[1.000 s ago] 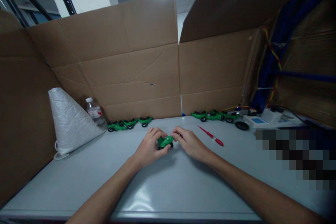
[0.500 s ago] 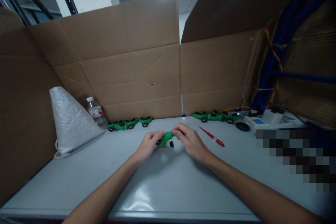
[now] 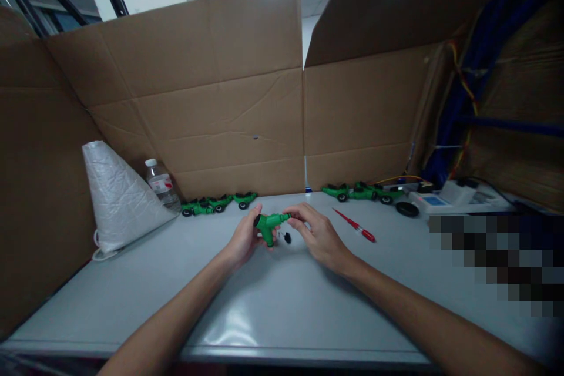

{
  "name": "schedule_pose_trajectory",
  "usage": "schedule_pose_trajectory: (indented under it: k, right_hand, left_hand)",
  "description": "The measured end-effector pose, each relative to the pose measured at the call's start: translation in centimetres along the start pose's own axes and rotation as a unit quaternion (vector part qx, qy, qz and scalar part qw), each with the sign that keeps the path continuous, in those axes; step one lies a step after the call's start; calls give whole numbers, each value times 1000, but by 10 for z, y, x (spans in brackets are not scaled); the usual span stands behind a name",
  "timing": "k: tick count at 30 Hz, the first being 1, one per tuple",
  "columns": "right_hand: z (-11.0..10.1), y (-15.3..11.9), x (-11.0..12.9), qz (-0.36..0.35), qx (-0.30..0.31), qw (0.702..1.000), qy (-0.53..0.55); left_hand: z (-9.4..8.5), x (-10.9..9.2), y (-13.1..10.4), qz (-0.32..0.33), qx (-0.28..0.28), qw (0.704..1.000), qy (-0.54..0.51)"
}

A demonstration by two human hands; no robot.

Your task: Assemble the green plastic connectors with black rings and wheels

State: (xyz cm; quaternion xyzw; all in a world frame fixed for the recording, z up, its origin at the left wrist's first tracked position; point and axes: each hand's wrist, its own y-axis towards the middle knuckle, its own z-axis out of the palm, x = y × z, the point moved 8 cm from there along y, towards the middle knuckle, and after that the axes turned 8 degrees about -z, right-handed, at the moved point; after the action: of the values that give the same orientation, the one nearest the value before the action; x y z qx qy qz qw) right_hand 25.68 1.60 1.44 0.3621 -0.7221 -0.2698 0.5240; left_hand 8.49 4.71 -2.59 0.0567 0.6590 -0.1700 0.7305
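Between my two hands is a green drill-shaped toy, with a dark round end on the left and a narrow nose to the right. My left hand is wrapped round its back end and handle from the left side. With thumb and forefinger, my right hand pinches the tip of the nose. A small black piece shows just below the nose; whether it hangs from the toy or lies on the table I cannot tell. The left fingers behind the handle are partly hidden.
Several green toys with black round parts line the back left, and more green toys the back right. A red screwdriver lies right of my hands. Behind are a black ring, a power strip, a bottle and a silvery bag.
The green toy has been turned in my left hand, so its handle now points down and its nose lies level to the right. My right fingers stay at the tip.
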Motion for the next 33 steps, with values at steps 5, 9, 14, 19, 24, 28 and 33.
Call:
schedule_pose_trajectory:
  k: [5,9,14,19,24,28,33]
  right_hand:
    - [7,-3,-23,103,3,987,121]
    - [11,-3,-34,155,-9,965,211]
    - [7,0,-37,190,-16,953,237]
    - [3,1,-37,207,-2,953,219]
    - [4,-4,-46,246,12,948,202]
    - [5,-7,-50,268,20,942,201]
    - [-3,-6,-53,231,38,969,82]
  left_hand:
    - [-5,-20,-8,127,-70,979,142]
    - [5,-42,-26,251,-99,919,287]
    - [24,-53,-44,358,-80,830,419]
    - [34,-54,-50,376,-64,787,484]
    - [41,-53,-51,378,-44,765,520]
    - [41,-52,-52,379,-36,765,519]
    - [39,-52,-53,388,-37,771,504]
